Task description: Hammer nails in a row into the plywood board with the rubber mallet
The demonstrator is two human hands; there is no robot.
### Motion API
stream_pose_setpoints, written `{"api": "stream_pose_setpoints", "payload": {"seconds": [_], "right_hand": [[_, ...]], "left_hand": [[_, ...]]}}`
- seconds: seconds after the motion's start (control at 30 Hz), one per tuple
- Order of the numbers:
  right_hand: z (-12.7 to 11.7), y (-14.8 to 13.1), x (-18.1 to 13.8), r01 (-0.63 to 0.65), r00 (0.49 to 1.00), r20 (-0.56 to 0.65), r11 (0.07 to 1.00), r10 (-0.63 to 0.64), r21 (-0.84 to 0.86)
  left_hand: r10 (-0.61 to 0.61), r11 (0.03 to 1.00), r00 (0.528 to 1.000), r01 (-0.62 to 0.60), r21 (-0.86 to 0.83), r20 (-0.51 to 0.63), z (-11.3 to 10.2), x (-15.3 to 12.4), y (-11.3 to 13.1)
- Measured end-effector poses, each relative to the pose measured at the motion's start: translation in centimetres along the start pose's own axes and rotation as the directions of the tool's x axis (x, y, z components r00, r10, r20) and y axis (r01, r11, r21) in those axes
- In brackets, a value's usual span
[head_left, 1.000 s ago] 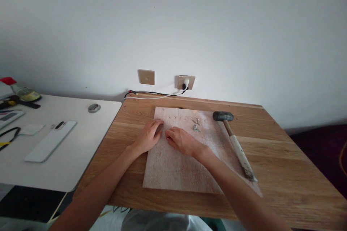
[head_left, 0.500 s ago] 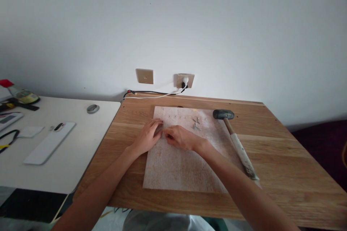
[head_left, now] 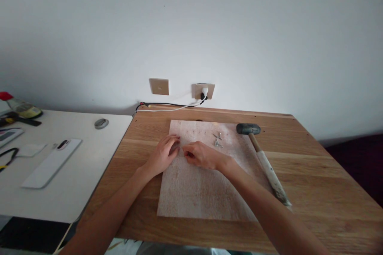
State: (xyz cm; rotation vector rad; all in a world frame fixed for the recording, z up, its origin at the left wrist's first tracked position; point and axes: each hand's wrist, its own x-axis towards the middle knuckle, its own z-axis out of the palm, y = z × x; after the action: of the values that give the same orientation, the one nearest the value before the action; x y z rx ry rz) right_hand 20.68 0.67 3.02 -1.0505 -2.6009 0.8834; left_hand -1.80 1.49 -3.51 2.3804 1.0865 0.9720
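My left hand (head_left: 165,153) rests at the left edge of a thin wooden board (head_left: 191,191), its fingers curved and the thumb held apart, with nothing seen in it. Just right of it, my right hand (head_left: 200,154) is closed over the board, fingertips pressed together; whatever they may hold is hidden. Several screws or nails (head_left: 217,142) lie in a small pile on the board beyond the right hand. A row of small dark holes or marks (head_left: 194,132) runs along the board's far part. A mallet (head_left: 249,129) with a black head lies across the board's right edge, its handle wrapped in white.
The board lies on a wooden table (head_left: 299,175) against the wall. A plugged-in white cable (head_left: 167,109) runs along the back edge. On the white table (head_left: 89,159) at left are a white phone-shaped thing (head_left: 52,164), a grey round piece (head_left: 101,123) and a red-capped bottle (head_left: 25,109).
The view has tilted up slightly, so things sit a little lower in the picture. My right hand has shifted marginally away from the left; both keep nearly the same pose.
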Motion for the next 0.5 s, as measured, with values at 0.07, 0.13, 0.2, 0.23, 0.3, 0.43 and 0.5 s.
{"api": "stream_pose_setpoints", "payload": {"seconds": [0.07, 0.13, 0.2, 0.23, 0.3, 0.43, 0.5], "right_hand": [[0.0, 0.14, -0.1, -0.008, 1.0, 0.002, 1.0, 0.008, 0.001], [-0.07, 0.19, -0.19, -0.015, 1.0, 0.003, 1.0, 0.015, 0.002], [-0.17, 0.21, -0.29, -0.016, 1.0, 0.006, 1.0, 0.016, 0.004], [-0.22, 0.22, -0.35, -0.016, 1.0, 0.008, 1.0, 0.016, 0.006], [-0.33, 0.26, -0.47, -0.017, 1.0, 0.012, 1.0, 0.017, 0.009], [-0.54, 0.32, -0.73, -0.023, 1.0, 0.015, 1.0, 0.022, 0.009], [-0.61, 0.35, -0.81, -0.026, 1.0, 0.016, 1.0, 0.026, 0.007]], "left_hand": [[-0.005, 1.0, 1.0, 0.005, -0.004, 0.005, 0.0, 0.02, 0.03], [-0.014, 1.0, 1.0, 0.014, -0.005, 0.005, -0.03, 0.06, 0.09], [-0.019, 1.0, 1.0, 0.019, -0.004, 0.003, -0.1, 0.1, 0.18], [-0.019, 1.0, 1.0, 0.019, -0.004, 0.004, -0.13, 0.12, 0.24], [-0.018, 1.0, 1.0, 0.018, -0.006, 0.009, -0.21, 0.15, 0.33], [-0.015, 1.0, 1.0, 0.015, -0.008, 0.01, -0.26, 0.17, 0.37], [-0.013, 1.0, 1.0, 0.013, -0.009, 0.011, -0.21, 0.15, 0.27]]}}
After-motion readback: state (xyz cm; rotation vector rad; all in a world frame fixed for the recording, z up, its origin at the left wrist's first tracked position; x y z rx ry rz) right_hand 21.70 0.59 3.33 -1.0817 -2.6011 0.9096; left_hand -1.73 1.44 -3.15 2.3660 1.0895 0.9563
